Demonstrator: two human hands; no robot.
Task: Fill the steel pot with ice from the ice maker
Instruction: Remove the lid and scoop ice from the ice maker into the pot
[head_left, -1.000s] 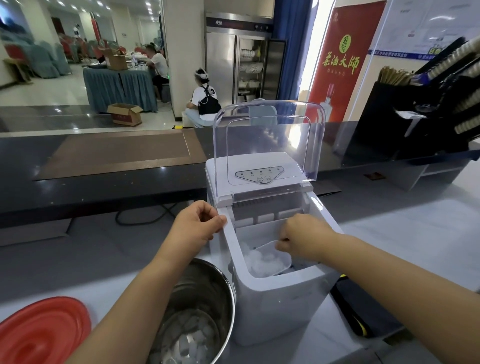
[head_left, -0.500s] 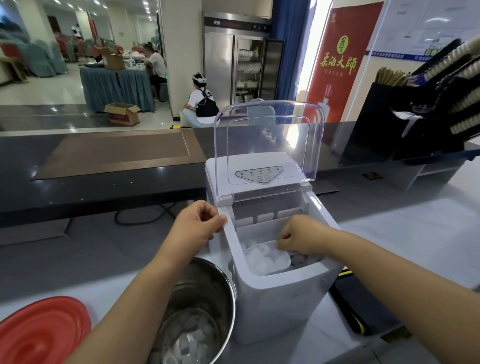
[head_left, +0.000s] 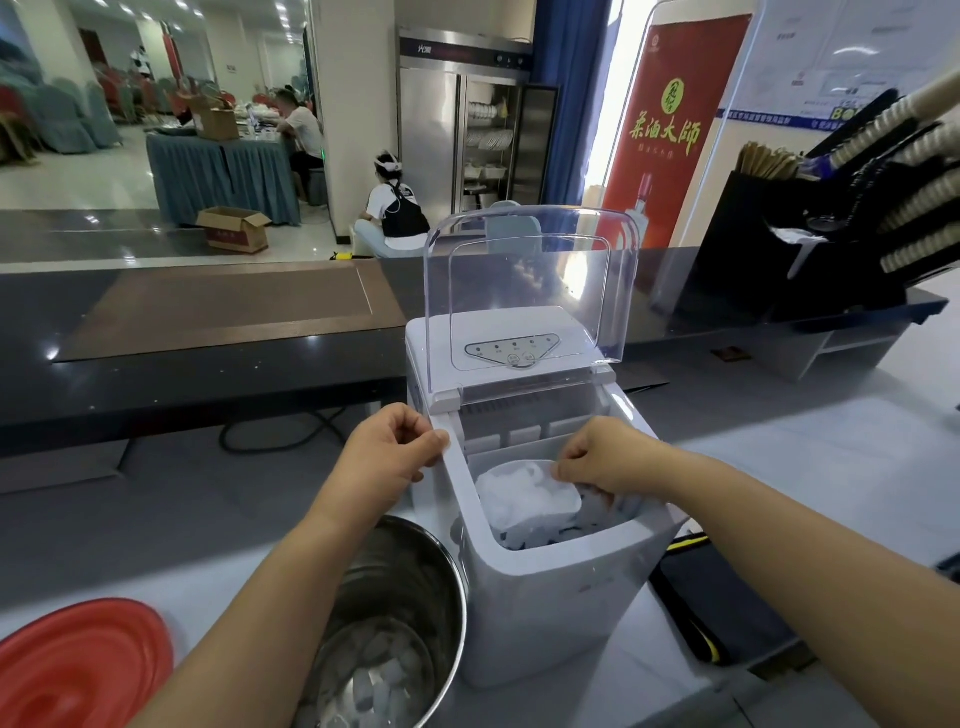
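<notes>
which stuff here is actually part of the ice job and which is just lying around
In the job:
- ice maker, lid up
- scoop of ice in the right hand
- left hand on the maker's rim
- steel pot with some ice

Lying about:
- red lid
- black cable
- cup rack
- cardboard box

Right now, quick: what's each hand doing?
Left hand: closed on the ice maker's left top edge.
Right hand: closed on the clear scoop, heaped with ice, inside the bin.
</notes>
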